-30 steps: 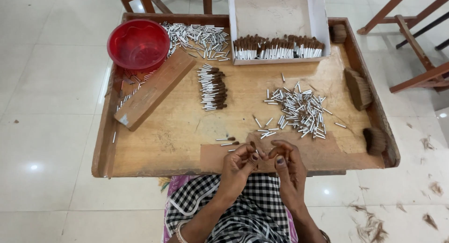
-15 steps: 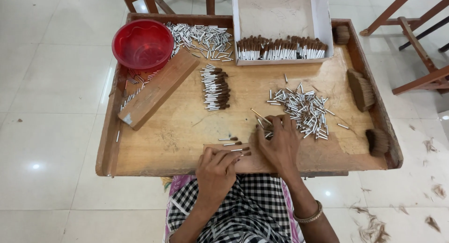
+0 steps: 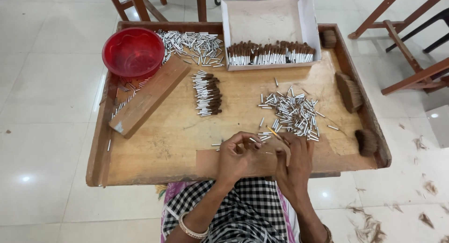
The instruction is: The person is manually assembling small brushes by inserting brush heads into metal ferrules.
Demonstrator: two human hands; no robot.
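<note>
My left hand (image 3: 238, 155) hovers over the near edge of the wooden tray-table (image 3: 168, 140), pinching a small silver tube (image 3: 255, 141) between fingertips. My right hand (image 3: 294, 162) is beside it, fingers curled, with a thin yellowish stick (image 3: 273, 132) at its fingertips. Just beyond the right hand lies a loose pile of silver tubes (image 3: 292, 114). A neat stack of brown-tipped finished pieces (image 3: 209, 94) lies mid-table.
A red bowl (image 3: 133, 52) and a wooden block (image 3: 149, 97) sit at the left. Another heap of tubes (image 3: 194, 44) lies at the back. A white box (image 3: 269, 30) holds a row of brown-tipped pieces. Brown fibre bundles (image 3: 350, 91) lie at the right. Wooden chair legs surround the table.
My right hand has drawn back from the tube pile toward the near edge. The left hand has lifted and now pinches a tube. The view has shifted slightly.
</note>
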